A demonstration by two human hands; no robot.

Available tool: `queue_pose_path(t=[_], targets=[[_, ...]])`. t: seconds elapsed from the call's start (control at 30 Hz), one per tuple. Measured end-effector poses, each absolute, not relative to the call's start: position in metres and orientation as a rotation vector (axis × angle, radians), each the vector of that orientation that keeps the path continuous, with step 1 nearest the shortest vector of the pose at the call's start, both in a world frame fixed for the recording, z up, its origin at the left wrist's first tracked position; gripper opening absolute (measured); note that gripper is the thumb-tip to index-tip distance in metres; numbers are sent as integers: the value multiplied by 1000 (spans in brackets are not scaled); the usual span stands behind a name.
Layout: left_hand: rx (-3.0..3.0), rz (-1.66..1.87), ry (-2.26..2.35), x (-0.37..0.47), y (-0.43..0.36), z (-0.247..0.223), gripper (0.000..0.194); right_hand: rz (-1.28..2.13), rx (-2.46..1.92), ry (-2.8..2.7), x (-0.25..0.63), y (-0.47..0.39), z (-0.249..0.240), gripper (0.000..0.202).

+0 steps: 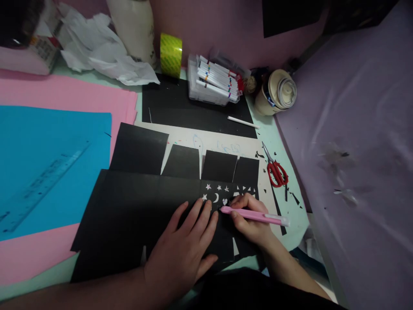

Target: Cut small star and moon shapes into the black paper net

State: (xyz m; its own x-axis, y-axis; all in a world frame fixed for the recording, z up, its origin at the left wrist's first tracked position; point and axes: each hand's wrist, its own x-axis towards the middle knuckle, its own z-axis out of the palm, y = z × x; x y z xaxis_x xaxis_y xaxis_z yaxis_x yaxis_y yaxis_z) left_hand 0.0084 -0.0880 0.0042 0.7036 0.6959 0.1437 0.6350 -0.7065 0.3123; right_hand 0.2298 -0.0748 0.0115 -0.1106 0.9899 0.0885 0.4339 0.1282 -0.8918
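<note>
A large sheet of black card [129, 202] lies before me, with flaps along its far edge. White star shapes, a crescent moon and small triangles show as cut-outs near its right side. My left hand [187, 241] rests flat on the card, fingers spread, just left of the cut-outs. In my right hand [250, 219] is a slim pink craft knife [247, 214], gripped like a pen. Its tip meets the card below the small heart-shaped opening; the blade itself is too small to make out.
Red-handled scissors [276, 172] and black scraps lie to the right. Behind are a white stick [243, 122], a box of markers [214, 82], green-yellow tape [171, 56] and a cream pot [269, 97]. A clear ruler [48, 185] lies on blue paper [64, 133] at left.
</note>
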Motion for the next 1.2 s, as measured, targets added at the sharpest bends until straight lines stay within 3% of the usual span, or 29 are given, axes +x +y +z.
queue_pose_path(t=[1.2], targets=[[2671,372,1066,9,-87,6,66,925,-1431,-1704,229,-74,13,10]])
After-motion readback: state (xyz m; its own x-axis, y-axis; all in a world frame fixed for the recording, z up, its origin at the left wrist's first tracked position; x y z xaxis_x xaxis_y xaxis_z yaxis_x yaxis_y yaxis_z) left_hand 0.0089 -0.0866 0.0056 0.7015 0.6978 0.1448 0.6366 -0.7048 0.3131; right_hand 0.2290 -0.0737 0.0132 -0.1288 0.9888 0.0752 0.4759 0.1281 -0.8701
